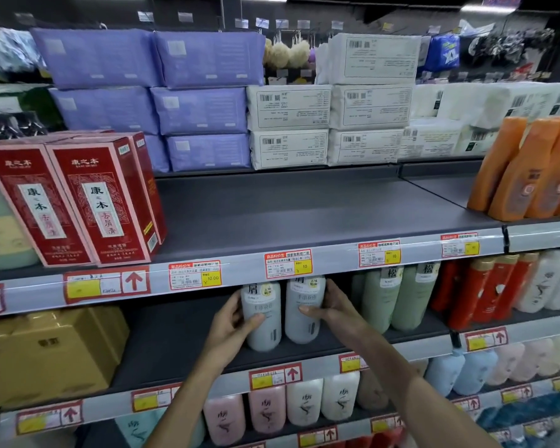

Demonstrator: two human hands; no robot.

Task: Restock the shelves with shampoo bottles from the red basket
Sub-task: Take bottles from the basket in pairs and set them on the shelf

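Left hand [230, 328], right hand [332, 310]: 2 bottles [301, 299]

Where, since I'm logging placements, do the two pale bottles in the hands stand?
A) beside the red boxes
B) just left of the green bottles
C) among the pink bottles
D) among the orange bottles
B: the left hand holds one pale bottle and the right hand holds a second pale bottle, both standing just left of the green bottles.

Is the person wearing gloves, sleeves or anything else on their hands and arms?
No. The left hand and the right hand are both bare, with no gloves, rings or watch to be seen. The forearms are bare too, right down to the bottom edge of the picture, so no sleeve shows.
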